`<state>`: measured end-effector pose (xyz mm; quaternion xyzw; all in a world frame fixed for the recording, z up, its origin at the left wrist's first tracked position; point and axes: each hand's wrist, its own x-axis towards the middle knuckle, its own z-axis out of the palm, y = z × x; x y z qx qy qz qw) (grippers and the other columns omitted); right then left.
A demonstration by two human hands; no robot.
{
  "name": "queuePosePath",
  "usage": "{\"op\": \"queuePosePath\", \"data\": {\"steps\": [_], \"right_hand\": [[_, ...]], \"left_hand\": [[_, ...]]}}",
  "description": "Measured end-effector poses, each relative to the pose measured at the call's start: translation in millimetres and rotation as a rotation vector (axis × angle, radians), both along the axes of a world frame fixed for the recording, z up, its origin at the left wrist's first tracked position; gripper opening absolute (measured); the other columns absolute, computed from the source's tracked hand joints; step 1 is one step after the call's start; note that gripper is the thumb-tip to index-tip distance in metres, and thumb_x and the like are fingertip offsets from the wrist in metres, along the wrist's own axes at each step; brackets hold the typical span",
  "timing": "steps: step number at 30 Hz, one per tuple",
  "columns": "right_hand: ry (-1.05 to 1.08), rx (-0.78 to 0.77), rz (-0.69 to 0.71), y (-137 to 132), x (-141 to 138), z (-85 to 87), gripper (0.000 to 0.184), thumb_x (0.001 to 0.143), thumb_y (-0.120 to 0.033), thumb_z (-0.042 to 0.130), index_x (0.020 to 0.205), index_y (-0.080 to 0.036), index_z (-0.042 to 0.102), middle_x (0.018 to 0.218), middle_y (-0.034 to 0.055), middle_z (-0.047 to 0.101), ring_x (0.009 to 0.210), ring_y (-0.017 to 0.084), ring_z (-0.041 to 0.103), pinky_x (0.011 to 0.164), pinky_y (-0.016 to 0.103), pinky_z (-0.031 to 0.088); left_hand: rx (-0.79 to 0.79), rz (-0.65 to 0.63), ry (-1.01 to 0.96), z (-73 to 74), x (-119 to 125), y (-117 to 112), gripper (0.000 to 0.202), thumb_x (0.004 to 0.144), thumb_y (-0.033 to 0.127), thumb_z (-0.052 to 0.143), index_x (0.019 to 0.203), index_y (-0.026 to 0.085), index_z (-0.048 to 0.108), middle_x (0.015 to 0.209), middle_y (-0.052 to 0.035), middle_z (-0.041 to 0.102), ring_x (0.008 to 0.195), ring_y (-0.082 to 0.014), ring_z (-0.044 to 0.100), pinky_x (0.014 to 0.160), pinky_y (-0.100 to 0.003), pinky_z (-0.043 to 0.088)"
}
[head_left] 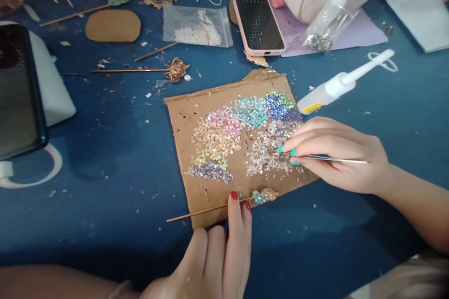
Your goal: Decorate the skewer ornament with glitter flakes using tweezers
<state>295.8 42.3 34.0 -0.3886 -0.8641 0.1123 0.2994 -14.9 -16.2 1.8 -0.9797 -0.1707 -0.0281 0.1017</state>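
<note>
My left hand (224,252) is closed, its red-nailed fingers on a thin gold hairpin (206,211) at the cardboard's near edge. Blue-green and peach chips cover the hairpin's ornament (264,195), which points right. In my right hand (345,154), teal-nailed fingers pinch slim metal tweezers (338,158). The tweezer tips reach in among pale mixed chips (270,142) and are hard to make out. Below both hands lies a brown cardboard piece (187,119) bearing shiny chips grouped by colour: yellow (215,142), pink (226,118), turquoise (250,111), blue (280,107) and grey-purple (211,171).
A white glue bottle (331,92) lies just beyond my right hand. Behind the cardboard are a phone (259,23), a bag of white bits (198,26) and a gold flower hairpin (176,70). Another phone (19,88) leans on a white stand (52,84) at left.
</note>
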Motion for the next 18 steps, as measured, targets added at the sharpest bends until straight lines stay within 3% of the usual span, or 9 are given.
{"op": "queuePosePath", "data": {"steps": [5, 9, 14, 18], "right_hand": [[-0.006, 0.008, -0.014, 1, -1, 1.0, 0.021, 0.089, -0.008, 0.067, 0.097, -0.026, 0.062, 0.085, 0.0028, 0.074, 0.079, 0.021, 0.072, 0.077, 0.040, 0.062], [-0.007, -0.010, -0.046, 0, -1, -0.1, 0.022, 0.090, -0.010, 0.067, 0.095, -0.030, 0.062, 0.086, 0.0011, 0.074, 0.080, 0.021, 0.073, 0.078, 0.041, 0.063], [-0.010, 0.025, -0.066, 0, 1, -3.7, 0.020, 0.089, -0.008, 0.066, 0.096, -0.027, 0.062, 0.087, 0.0036, 0.075, 0.081, 0.021, 0.073, 0.081, 0.040, 0.062], [0.000, 0.051, -0.045, 1, 2, -2.9, 0.017, 0.088, -0.008, 0.068, 0.094, -0.023, 0.062, 0.086, 0.0047, 0.075, 0.080, 0.020, 0.073, 0.079, 0.038, 0.061]], "left_hand": [[0.013, -0.012, -0.018, 1.6, -1, 2, 0.055, 0.091, 0.034, 0.062, 0.141, 0.012, 0.052, 0.147, -0.0230, 0.049, 0.084, -0.0188, 0.064, 0.066, -0.034, 0.054], [0.039, -0.024, -0.039, 8.1, 4, 6, 0.058, 0.087, 0.031, 0.070, 0.138, 0.008, 0.054, 0.143, -0.0251, 0.053, 0.074, -0.0145, 0.060, 0.065, -0.034, 0.052], [0.048, -0.057, -0.066, 15.9, 13, 12, 0.058, 0.087, 0.035, 0.073, 0.135, 0.009, 0.057, 0.137, -0.0214, 0.058, 0.071, -0.0132, 0.056, 0.073, -0.037, 0.051], [0.098, -0.046, -0.056, 17.7, 17, 14, 0.052, 0.087, 0.036, 0.072, 0.130, 0.010, 0.060, 0.129, -0.0195, 0.063, 0.071, -0.0133, 0.055, 0.066, -0.033, 0.047]]}}
